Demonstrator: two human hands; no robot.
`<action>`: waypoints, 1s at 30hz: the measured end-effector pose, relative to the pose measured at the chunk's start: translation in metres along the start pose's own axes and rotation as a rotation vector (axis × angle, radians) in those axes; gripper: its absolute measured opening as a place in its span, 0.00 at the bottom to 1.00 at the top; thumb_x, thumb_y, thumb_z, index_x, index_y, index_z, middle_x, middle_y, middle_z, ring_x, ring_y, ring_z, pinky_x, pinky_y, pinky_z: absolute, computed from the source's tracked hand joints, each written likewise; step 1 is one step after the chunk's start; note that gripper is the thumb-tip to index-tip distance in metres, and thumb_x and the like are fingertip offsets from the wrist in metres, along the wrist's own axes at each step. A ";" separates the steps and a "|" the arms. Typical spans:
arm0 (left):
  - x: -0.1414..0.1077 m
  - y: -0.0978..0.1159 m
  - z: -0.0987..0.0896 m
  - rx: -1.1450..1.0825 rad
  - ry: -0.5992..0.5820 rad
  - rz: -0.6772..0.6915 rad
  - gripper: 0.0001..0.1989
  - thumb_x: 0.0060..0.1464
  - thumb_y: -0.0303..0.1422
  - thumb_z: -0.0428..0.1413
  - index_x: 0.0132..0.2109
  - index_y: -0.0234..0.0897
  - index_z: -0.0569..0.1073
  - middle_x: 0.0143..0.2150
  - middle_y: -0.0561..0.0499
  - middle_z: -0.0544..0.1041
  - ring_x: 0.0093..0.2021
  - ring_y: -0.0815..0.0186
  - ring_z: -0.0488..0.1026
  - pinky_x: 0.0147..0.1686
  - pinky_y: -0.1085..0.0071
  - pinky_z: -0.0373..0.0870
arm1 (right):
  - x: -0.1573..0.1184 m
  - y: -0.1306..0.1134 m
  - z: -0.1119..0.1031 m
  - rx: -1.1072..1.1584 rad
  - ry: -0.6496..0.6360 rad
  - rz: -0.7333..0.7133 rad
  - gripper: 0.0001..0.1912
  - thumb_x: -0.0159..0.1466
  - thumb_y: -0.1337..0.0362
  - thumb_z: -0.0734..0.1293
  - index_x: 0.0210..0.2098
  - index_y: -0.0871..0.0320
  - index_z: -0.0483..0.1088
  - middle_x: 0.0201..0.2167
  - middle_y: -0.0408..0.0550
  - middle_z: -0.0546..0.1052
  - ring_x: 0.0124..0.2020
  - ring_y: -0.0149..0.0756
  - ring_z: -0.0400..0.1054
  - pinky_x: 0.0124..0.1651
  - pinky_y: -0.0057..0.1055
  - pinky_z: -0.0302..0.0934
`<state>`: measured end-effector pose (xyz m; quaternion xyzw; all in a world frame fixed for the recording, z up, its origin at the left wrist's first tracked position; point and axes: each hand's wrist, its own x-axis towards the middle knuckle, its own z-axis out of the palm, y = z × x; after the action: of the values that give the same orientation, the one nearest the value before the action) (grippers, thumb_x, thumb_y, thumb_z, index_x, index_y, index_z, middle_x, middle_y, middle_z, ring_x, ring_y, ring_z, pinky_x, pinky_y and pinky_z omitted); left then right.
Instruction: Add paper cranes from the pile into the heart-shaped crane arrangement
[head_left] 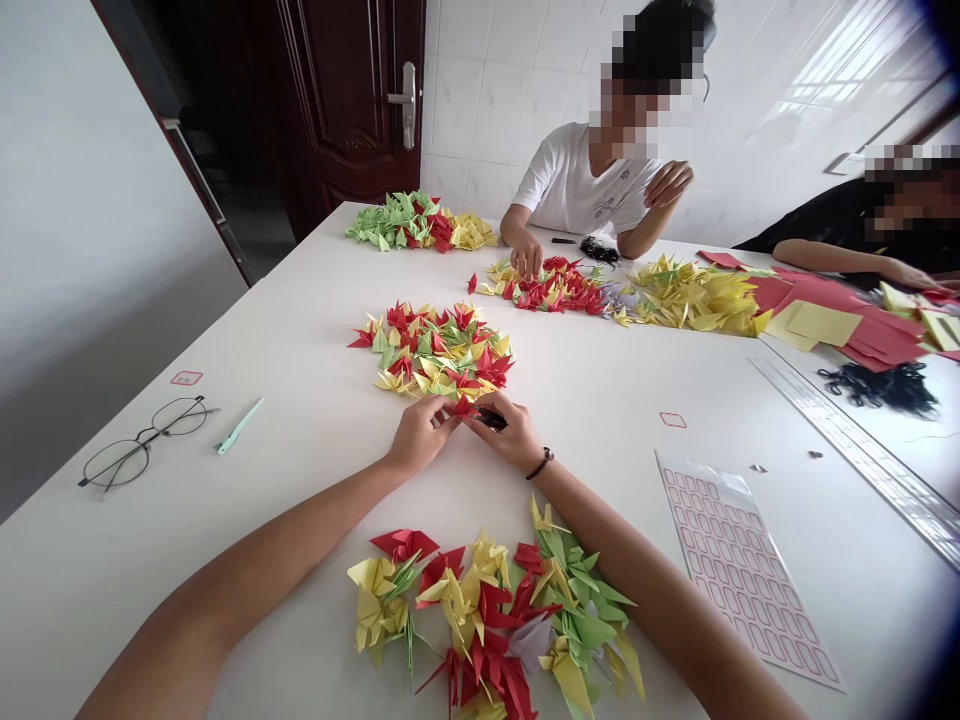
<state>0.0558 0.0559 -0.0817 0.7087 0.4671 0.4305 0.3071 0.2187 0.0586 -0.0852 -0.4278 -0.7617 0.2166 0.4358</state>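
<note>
Around left hand point(424, 435), right hand point(506, 432): paper cranes point(435, 350), eyeglasses point(142, 442), sticker sheet point(742, 570).

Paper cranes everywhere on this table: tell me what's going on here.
The person's left hand and right hand pinch a red paper crane together at the near edge of a mixed crane pile. Across the white table, a co-worker in a white T-shirt has one hand on another crane pile.

The folded cranes point(439, 350) are matt coloured paper, the bench point(247, 530) smooth white, the ruler point(862, 450) brushed metal, the door point(337, 100) glossy dark wood, and the wall tiles point(487, 100) glossy white ceramic.
</note>
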 end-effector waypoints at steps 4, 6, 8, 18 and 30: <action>0.000 0.001 -0.001 -0.005 -0.008 -0.001 0.04 0.47 0.29 0.54 0.33 0.35 0.71 0.30 0.52 0.72 0.26 0.71 0.66 0.25 0.76 0.64 | 0.000 -0.001 0.000 -0.003 0.010 -0.001 0.14 0.53 0.58 0.67 0.36 0.57 0.64 0.22 0.42 0.71 0.22 0.28 0.64 0.26 0.25 0.59; 0.000 0.002 -0.001 -0.010 -0.016 0.006 0.05 0.47 0.29 0.54 0.34 0.35 0.71 0.31 0.52 0.72 0.26 0.71 0.67 0.25 0.76 0.64 | 0.000 -0.001 0.000 -0.018 0.013 -0.004 0.15 0.53 0.58 0.67 0.37 0.57 0.65 0.22 0.42 0.70 0.22 0.28 0.64 0.26 0.24 0.59; -0.001 0.002 -0.001 -0.014 -0.025 0.022 0.05 0.47 0.29 0.53 0.34 0.36 0.71 0.30 0.52 0.72 0.27 0.71 0.67 0.25 0.76 0.64 | 0.000 -0.001 0.000 -0.037 0.011 -0.013 0.13 0.54 0.59 0.66 0.37 0.57 0.65 0.21 0.42 0.70 0.21 0.28 0.63 0.26 0.24 0.58; -0.001 0.003 0.000 0.003 -0.062 0.081 0.05 0.49 0.33 0.53 0.32 0.36 0.70 0.30 0.52 0.71 0.26 0.71 0.67 0.25 0.77 0.65 | -0.001 0.001 0.000 -0.059 -0.010 -0.078 0.08 0.57 0.63 0.63 0.36 0.58 0.67 0.25 0.45 0.73 0.23 0.28 0.65 0.28 0.25 0.59; -0.002 0.002 0.001 0.026 -0.068 0.092 0.08 0.50 0.32 0.52 0.38 0.35 0.70 0.36 0.48 0.72 0.29 0.70 0.68 0.26 0.76 0.66 | 0.000 0.000 -0.001 -0.077 0.004 -0.111 0.04 0.56 0.65 0.64 0.26 0.59 0.66 0.20 0.43 0.71 0.20 0.27 0.62 0.23 0.23 0.57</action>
<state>0.0571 0.0538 -0.0814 0.7476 0.4288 0.4139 0.2932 0.2195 0.0588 -0.0852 -0.4017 -0.7911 0.1617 0.4320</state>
